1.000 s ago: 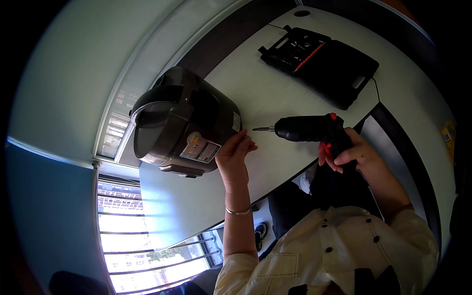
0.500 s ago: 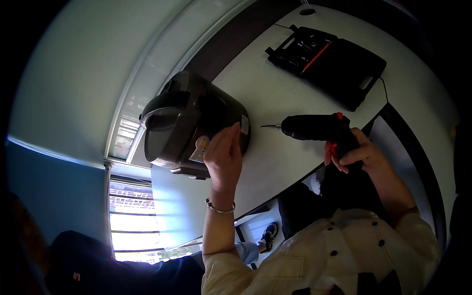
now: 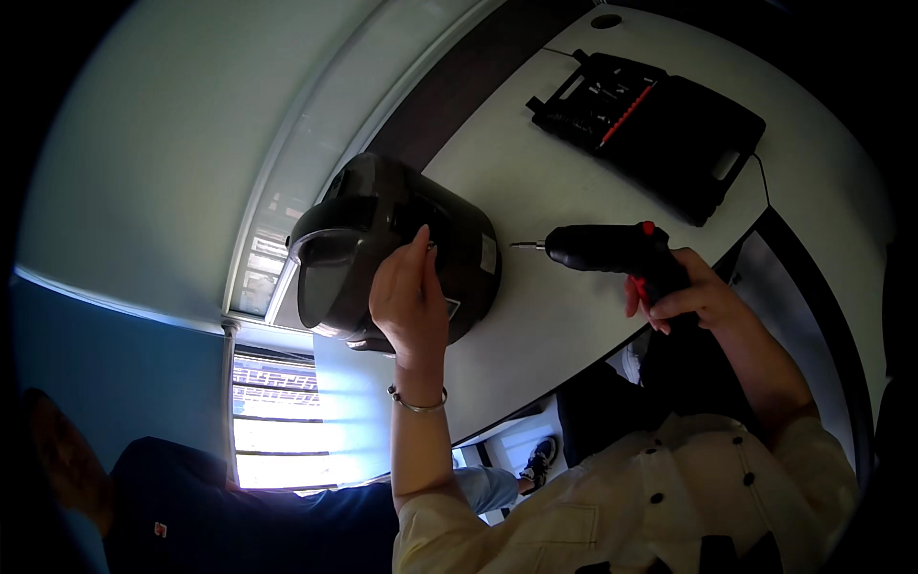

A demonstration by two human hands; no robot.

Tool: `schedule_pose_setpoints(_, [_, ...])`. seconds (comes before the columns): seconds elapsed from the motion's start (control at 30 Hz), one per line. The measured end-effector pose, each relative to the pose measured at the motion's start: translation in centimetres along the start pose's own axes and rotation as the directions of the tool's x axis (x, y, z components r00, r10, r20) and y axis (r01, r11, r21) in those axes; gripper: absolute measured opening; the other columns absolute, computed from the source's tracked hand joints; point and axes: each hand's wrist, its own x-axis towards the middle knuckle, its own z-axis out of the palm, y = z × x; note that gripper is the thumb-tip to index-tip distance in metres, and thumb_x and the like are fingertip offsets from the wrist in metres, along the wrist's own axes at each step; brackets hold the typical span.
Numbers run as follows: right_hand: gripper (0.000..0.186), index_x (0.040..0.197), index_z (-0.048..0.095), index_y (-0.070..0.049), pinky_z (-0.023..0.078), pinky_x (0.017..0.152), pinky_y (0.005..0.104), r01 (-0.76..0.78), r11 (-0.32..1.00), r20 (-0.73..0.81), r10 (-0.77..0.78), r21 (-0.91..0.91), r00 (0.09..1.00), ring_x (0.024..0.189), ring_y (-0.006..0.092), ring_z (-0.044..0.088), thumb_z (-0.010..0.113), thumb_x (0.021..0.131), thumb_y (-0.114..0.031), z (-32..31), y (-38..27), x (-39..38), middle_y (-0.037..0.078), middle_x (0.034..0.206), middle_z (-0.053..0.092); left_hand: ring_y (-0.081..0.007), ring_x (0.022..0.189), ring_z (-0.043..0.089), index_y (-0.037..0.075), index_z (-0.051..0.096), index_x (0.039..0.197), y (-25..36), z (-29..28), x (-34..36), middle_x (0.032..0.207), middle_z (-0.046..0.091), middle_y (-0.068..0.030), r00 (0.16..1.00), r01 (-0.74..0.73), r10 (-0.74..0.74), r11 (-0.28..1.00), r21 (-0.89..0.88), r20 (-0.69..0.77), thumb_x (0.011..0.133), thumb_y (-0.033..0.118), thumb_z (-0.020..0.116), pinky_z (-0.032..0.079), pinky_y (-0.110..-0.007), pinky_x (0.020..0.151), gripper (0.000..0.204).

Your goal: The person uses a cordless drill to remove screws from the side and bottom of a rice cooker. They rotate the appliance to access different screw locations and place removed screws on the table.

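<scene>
A pale table [image 3: 540, 182] carries a dark rounded appliance [image 3: 382, 222] and an open black tool case [image 3: 665, 139]

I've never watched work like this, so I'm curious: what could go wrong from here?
The bit of the drill points toward the cooker, with the left hand in front of it; a slip could scratch one or hurt the other.

The right hand grips the drill close to its red trigger, so an accidental squeeze might spin the bit.

Something small glints by the left fingertips; if loosely held, it might drop.
</scene>
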Motion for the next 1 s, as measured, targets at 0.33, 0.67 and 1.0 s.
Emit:
schedule_pose_setpoints(0.33, [0.034, 0.091, 0.06, 0.008, 0.046, 0.046, 0.0281, 0.001, 1.0, -0.048, -0.002, -0.02, 0.999, 0.048, 0.0182, 0.056, 0.065, 0.061, -0.008, 0.7, 0.5, 1.8, 0.019, 0.079, 0.064, -0.0254, 0.072, 0.062, 0.007, 0.066, 0.083, -2.0, 0.0, 0.2, 0.081, 0.063, -0.009, 0.983, -0.166, 0.181, 0.957, 0.238, -0.043, 0.072, 0.0, 0.067, 0.051, -0.035, 0.061, 0.014])
schedule_pose_setpoints(0.67, [0.036, 0.089, 0.056, 0.009, 0.044, 0.041, 0.0291, 0.05, 0.999, -0.1, -0.05, 0.001, 0.994, 0.046, 0.019, 0.053, 0.058, 0.057, -0.009, 0.8, 0.9, 1.8, 0.021, 0.073, 0.061, -0.0229, 0.074, 0.058, 0.004, 0.064, 0.084, 0.3, -1.1, -0.8, 0.082, 0.058, -0.006, 0.994, -0.097, 0.101, 0.988, 0.117, -0.032, 0.068, 0.0, 0.064, 0.049, -0.035, 0.065, 0.017])
schedule_pose_setpoints(1.0, [0.031, 0.085, 0.055, 0.009, 0.045, 0.042, 0.0283, 0.046, 0.998, -0.086, -0.05, -0.05, 0.995, 0.047, 0.018, 0.053, 0.058, 0.06, -0.009, 0.8, 0.5, 1.3, 0.02, 0.074, 0.06, -0.0275, 0.078, 0.059, 0.002, 0.063, 0.089, 3.7, -2.9, -4.2, 0.085, 0.059, -0.0098, 0.997, 0.076, -0.075, 0.991, -0.106, 0.015, 0.072, -0.002, 0.065, 0.05, -0.038, 0.07, 0.017])
